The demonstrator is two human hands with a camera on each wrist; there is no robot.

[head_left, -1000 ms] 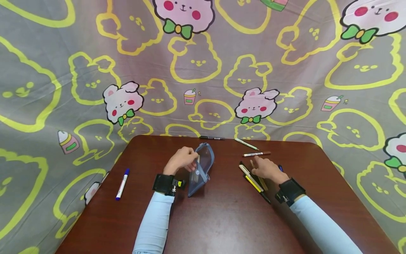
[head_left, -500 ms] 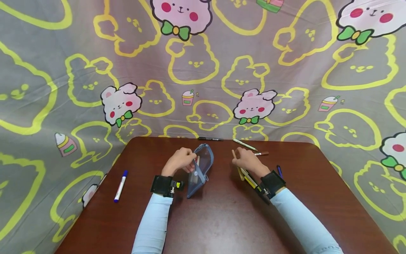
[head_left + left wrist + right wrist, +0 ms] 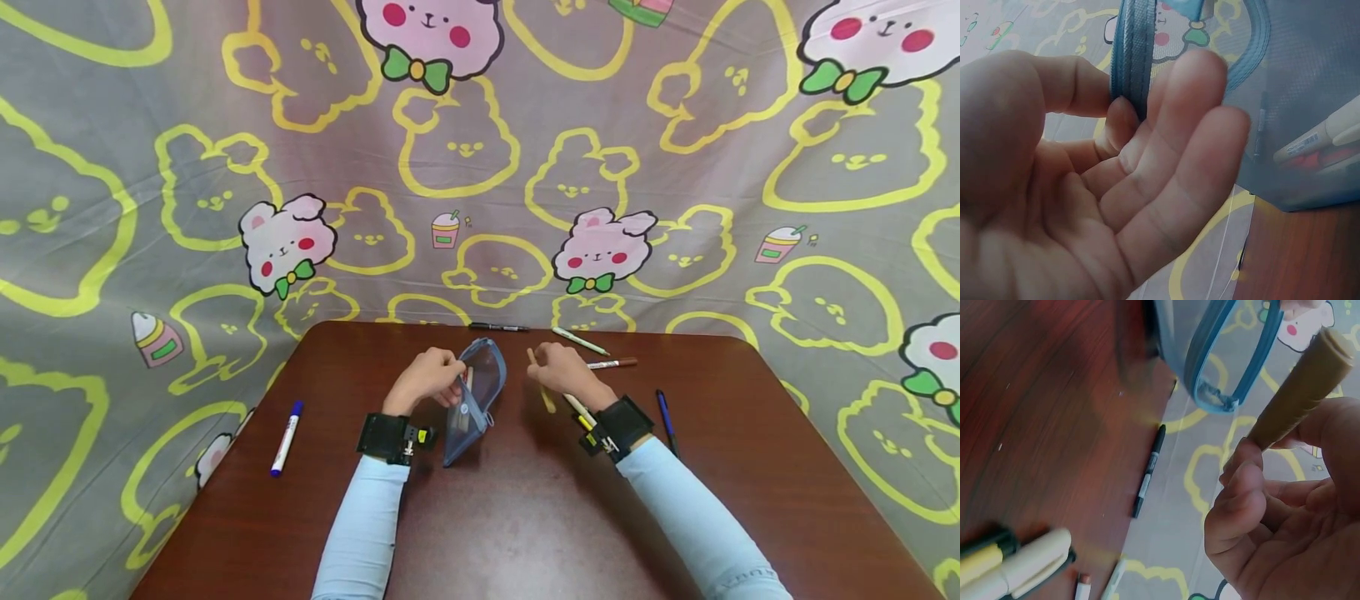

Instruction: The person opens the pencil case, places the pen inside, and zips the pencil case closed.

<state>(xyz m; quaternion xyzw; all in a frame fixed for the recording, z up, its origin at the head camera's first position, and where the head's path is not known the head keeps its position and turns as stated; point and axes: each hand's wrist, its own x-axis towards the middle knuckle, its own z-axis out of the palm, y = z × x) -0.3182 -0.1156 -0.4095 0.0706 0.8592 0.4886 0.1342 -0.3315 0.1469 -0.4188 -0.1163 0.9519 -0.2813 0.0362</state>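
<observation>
My left hand [image 3: 427, 379] pinches the zip edge of a translucent blue mesh pencil pouch [image 3: 491, 379], seen close up in the left wrist view. The pouch is held up with its mouth open. Through the mesh, pens [image 3: 1310, 150] show inside it. My right hand [image 3: 568, 372] holds a tan pen [image 3: 547, 396] between thumb and fingers, just to the right of the pouch and apart from it. In the right wrist view the tan pen [image 3: 1300, 390] points up toward the pouch's zip rim [image 3: 1210, 347].
Under the right wrist lie a cream pen [image 3: 577, 407] and a yellow pen [image 3: 586, 422]. A blue pen [image 3: 665, 417] is further right. Behind are a brown-and-white marker [image 3: 615, 363], a pale green pen [image 3: 581, 342] and a black marker [image 3: 500, 327]. A blue-capped marker [image 3: 287, 440] lies left.
My right hand has picked the tan pen up from the group of pens and carried it left toward the pouch. The left hand and pouch have stayed nearly still.
</observation>
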